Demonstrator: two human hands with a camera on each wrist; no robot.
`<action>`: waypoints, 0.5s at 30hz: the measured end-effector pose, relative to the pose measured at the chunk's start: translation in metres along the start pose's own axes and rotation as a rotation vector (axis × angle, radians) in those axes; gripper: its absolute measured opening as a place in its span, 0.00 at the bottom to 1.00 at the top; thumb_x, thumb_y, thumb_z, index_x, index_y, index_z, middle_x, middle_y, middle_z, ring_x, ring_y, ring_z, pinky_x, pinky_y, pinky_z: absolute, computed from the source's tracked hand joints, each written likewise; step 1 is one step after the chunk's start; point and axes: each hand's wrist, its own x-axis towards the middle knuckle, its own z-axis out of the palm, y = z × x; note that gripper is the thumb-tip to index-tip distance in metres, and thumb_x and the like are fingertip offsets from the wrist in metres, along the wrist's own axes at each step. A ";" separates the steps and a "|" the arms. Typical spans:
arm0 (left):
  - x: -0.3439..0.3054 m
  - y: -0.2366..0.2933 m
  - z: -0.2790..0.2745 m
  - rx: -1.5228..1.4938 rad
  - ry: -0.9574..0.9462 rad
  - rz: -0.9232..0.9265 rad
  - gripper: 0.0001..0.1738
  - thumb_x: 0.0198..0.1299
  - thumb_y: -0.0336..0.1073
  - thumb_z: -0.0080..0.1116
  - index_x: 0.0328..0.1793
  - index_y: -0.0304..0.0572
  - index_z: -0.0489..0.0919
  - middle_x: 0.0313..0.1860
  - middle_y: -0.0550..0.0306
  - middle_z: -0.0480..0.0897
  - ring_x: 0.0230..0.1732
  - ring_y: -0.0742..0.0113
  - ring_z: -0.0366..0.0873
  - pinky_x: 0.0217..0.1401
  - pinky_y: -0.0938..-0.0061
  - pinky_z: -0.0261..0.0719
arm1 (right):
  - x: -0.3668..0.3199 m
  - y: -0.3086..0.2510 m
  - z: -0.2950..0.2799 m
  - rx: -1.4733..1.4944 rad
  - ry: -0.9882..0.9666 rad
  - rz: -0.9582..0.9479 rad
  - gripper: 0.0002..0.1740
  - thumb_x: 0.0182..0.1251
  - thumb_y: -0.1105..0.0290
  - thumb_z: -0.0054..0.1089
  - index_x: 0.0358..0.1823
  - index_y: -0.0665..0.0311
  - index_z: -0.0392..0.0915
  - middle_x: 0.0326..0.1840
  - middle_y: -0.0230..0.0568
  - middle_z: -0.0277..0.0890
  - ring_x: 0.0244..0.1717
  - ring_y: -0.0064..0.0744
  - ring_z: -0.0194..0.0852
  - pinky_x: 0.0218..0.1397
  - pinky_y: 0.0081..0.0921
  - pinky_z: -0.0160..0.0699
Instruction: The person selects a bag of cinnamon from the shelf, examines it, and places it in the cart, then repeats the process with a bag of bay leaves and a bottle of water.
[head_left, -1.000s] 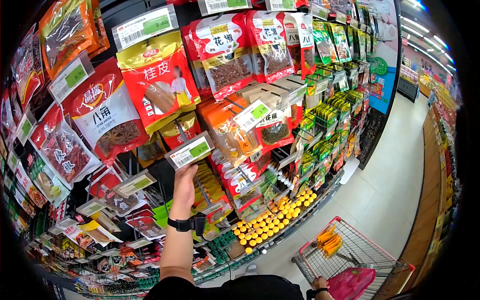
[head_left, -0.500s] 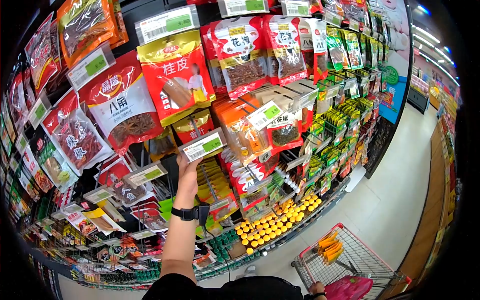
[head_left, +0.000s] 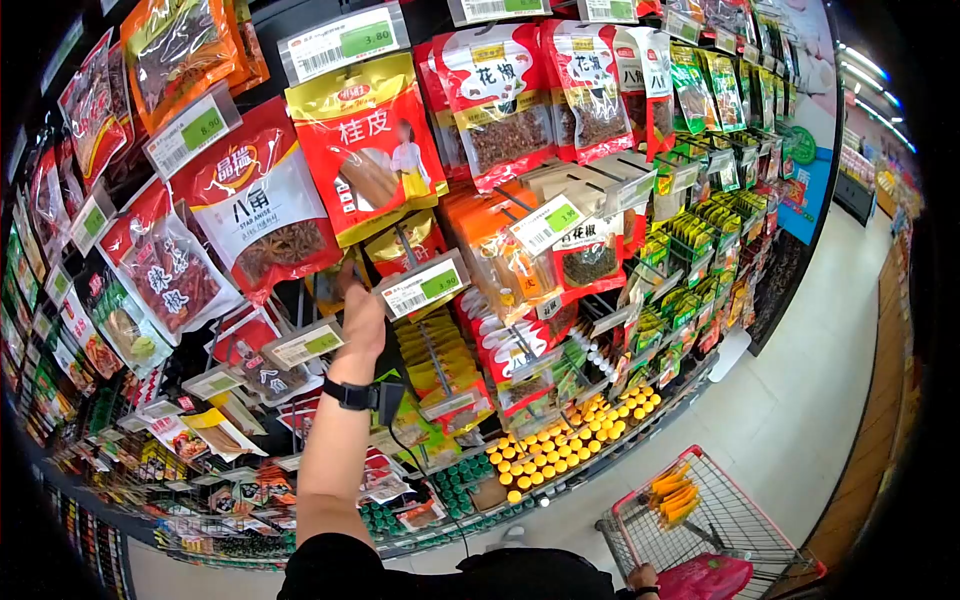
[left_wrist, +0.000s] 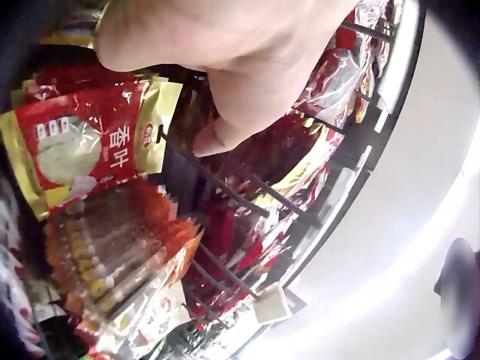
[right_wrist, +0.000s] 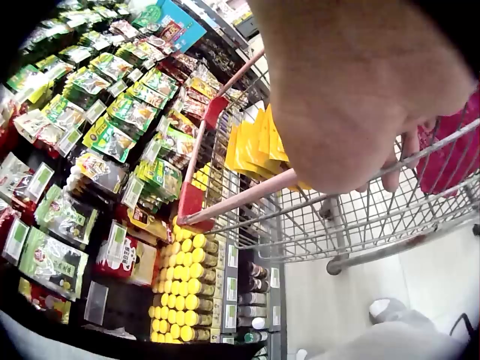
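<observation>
At the near edge, the right hand (head_left: 642,577) is clamped on the handle (right_wrist: 251,195) of the shopping cart (head_left: 745,498), its fingers curled over the bar. A bright pink bag (head_left: 705,579) lies in the cart just beside this hand, and a bunch of yellow-orange packets (head_left: 675,497) sits farther inside, towards the left wall of the basket.

The left forearm, with a black strap (head_left: 350,393) round the wrist, reaches up to the shelf on the left. The left hand (head_left: 363,325) is among the hanging packets, below the big red and gold packet (head_left: 368,150) and just left of a green and white price label (head_left: 422,285). Its thumb points in among the packets in the left wrist view; the other fingertips are hidden, so whether the grip is apart, together or clamped on something cannot be told. The red bay leaf packet (left_wrist: 79,142) with gold edges hangs near this hand, with a row of orange-edged packets (left_wrist: 120,251) beside it.

To the right of the left forearm, jars with yellow caps (head_left: 570,450) stand low on the shelf. Farther off on the right are small green and yellow packets (head_left: 700,240), then a blue poster (head_left: 805,200), the pale floor of the aisle and ceiling lights.
</observation>
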 end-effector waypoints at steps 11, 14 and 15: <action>0.062 0.019 0.001 0.129 -0.172 -0.223 0.34 0.60 0.30 0.72 0.70 0.36 0.68 0.61 0.50 0.80 0.57 0.61 0.82 0.59 0.67 0.82 | -0.030 -0.020 -0.023 -0.120 -0.153 -0.002 0.25 0.74 0.53 0.47 0.67 0.53 0.75 0.72 0.48 0.73 0.73 0.55 0.67 0.68 0.64 0.66; 0.063 0.020 0.011 0.080 -0.073 -0.200 0.28 0.61 0.33 0.73 0.65 0.37 0.75 0.59 0.54 0.82 0.56 0.62 0.82 0.59 0.65 0.82 | 0.021 0.005 0.014 -0.121 -0.159 0.010 0.26 0.74 0.53 0.46 0.69 0.52 0.74 0.73 0.48 0.71 0.75 0.57 0.65 0.71 0.66 0.63; 0.066 0.015 0.010 0.033 -0.105 -0.134 0.26 0.61 0.33 0.73 0.64 0.37 0.76 0.59 0.54 0.82 0.57 0.62 0.82 0.60 0.65 0.82 | 0.041 0.016 0.025 -0.123 -0.178 0.020 0.27 0.74 0.53 0.46 0.70 0.52 0.73 0.74 0.47 0.70 0.76 0.57 0.64 0.72 0.67 0.62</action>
